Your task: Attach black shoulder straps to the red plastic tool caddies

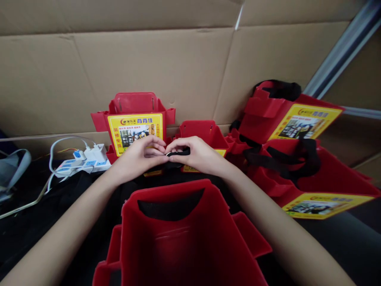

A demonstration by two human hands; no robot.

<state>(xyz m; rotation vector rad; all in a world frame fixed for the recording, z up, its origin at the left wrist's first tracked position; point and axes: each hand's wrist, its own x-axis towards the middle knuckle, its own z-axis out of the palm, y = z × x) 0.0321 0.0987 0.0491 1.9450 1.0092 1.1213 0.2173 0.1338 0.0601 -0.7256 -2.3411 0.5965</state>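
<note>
My left hand [143, 153] and my right hand [198, 154] meet above a red plastic carrier [190, 238] that stands open just in front of me. Both hands pinch a black strap [180, 152] with a small metal ring on it. The fingertips touch in the middle, curled around the strap. A black band crosses the inside of the near carrier's back wall.
A red carrier with a yellow label [135, 127] stands behind my hands, another red one [205, 133] beside it. Two more labelled carriers with black straps [294, 147] lie stacked at the right. A white power strip with plugs [85, 161] sits left. Cardboard [166, 63] walls the back.
</note>
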